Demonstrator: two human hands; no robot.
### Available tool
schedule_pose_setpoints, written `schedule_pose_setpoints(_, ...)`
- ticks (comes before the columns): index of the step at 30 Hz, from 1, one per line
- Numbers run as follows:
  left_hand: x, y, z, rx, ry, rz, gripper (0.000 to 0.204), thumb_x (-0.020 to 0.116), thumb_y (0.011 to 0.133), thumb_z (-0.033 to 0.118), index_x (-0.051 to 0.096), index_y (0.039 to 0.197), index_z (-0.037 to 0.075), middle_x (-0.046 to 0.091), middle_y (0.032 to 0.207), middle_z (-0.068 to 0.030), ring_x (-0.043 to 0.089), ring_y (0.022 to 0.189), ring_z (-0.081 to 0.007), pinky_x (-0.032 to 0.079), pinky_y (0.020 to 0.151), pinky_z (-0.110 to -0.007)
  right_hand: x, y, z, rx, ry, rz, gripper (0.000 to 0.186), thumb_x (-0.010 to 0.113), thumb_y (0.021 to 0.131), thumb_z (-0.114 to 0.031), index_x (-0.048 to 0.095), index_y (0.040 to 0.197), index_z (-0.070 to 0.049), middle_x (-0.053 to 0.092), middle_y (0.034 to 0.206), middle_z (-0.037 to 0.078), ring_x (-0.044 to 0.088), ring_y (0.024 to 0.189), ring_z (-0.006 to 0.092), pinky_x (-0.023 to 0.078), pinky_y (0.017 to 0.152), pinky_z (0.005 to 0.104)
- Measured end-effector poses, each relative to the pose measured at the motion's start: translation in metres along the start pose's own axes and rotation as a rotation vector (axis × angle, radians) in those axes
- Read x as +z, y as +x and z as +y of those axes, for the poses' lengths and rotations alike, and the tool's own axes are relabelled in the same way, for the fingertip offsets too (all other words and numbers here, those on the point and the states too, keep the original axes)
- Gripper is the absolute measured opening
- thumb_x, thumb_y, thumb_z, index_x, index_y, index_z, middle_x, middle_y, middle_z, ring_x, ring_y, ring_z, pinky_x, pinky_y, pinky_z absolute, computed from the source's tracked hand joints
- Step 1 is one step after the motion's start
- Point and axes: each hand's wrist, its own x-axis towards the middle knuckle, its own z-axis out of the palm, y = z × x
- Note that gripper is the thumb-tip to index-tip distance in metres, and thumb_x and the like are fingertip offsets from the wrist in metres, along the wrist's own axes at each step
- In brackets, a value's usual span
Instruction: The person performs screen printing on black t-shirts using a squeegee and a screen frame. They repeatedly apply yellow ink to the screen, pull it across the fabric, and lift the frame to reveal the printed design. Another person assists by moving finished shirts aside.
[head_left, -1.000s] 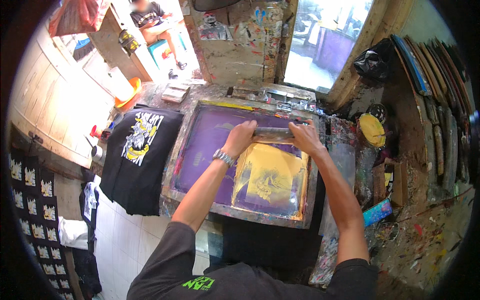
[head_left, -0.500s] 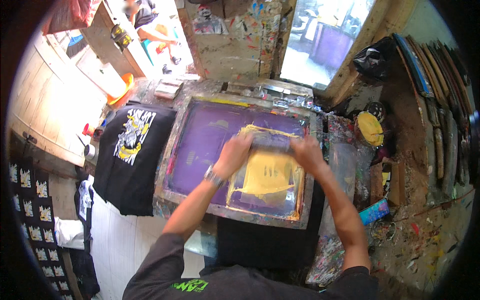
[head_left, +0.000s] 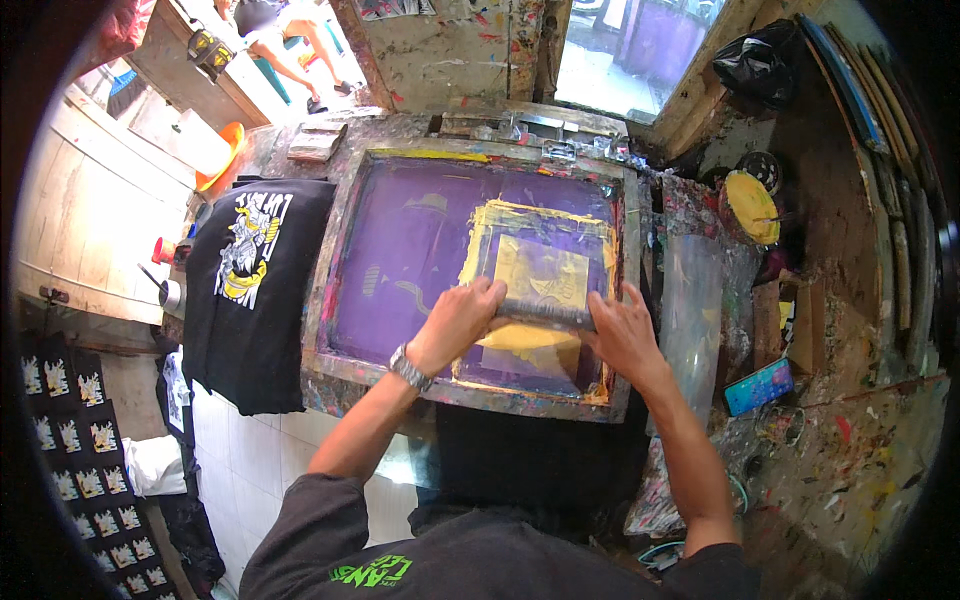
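A squeegee (head_left: 540,313) lies crosswise on a purple-meshed printing screen (head_left: 420,250) in a stained frame. My left hand (head_left: 459,322) is closed round its left end, and my right hand (head_left: 622,335) grips the right end, one finger stretched out. On the near side of the blade lies a band of yellow ink (head_left: 535,338); beyond it a pale yellow rectangle shows through the mesh, bordered by smeared yellow tape. Black fabric (head_left: 540,460) hangs out below the near edge of the frame.
A printed black shirt (head_left: 245,290) lies left of the screen. To the right stand a tub of yellow ink (head_left: 750,207), a cardboard box (head_left: 800,320) and a phone (head_left: 758,387). Stored frames (head_left: 870,150) lean at far right. Another person (head_left: 290,50) sits beyond the doorway.
Both hands have drawn the squeegee toward me across the screen, and yellow ink has gathered nearer. The far part of the rectangle is now scraped thin. The view has shifted slightly.
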Motion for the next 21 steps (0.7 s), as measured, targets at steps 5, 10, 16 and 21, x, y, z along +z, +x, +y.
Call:
schedule_pose_setpoints(5, -0.003, -0.059, 0.033, 0.000, 0.023, -0.077, 0.041, 0.078, 0.087, 0.029, 0.051, 0.106, 0.005, 0.058, 0.092, -0.0143, 0.069, 0.084, -0.0344, 0.056, 0.069, -0.043, 0.009, -0.059, -0.036, 0.024, 0.044, 0.051, 0.032, 0.082, 0.077, -0.014, 0.059, 0.096, -0.004, 0.069, 0.078, 0.016, 0.071, 0.083, 0.0383, 0.040, 0.109, 0.0542)
schedule_pose_setpoints(10, -0.016, -0.118, 0.049, -0.055, 0.086, 0.264, 0.057, 0.079, 0.085, 0.044, 0.054, 0.119, 0.006, 0.061, 0.105, -0.0130, 0.066, 0.098, -0.0313, 0.047, 0.100, -0.052, 0.004, -0.088, -0.067, 0.103, -0.101, 0.101, 0.039, 0.082, 0.082, -0.034, 0.064, 0.100, -0.005, 0.070, 0.089, 0.013, 0.070, 0.094, 0.0318, 0.035, 0.113, 0.0562)
schedule_pose_setpoints(16, 0.001, -0.170, -0.020, -0.067, 0.299, 0.188, 0.053, 0.077, 0.081, 0.058, 0.068, 0.101, 0.010, 0.067, 0.099, -0.0065, 0.065, 0.106, -0.0272, 0.031, 0.115, -0.053, 0.049, -0.080, -0.108, 0.182, -0.198, 0.379, 0.052, 0.075, 0.085, -0.050, 0.062, 0.111, -0.007, 0.062, 0.105, 0.011, 0.058, 0.106, 0.0277, 0.031, 0.109, 0.0604)
schedule_pose_setpoints(21, -0.022, -0.168, -0.019, -0.057, 0.307, 0.171, 0.053, 0.076, 0.079, 0.061, 0.070, 0.096, 0.011, 0.066, 0.091, -0.0044, 0.066, 0.100, -0.0255, 0.032, 0.114, -0.052, 0.038, -0.088, -0.136, 0.206, -0.079, 0.468, 0.055, 0.076, 0.083, -0.054, 0.063, 0.107, -0.007, 0.060, 0.103, 0.010, 0.057, 0.102, 0.0302, 0.036, 0.098, 0.0536)
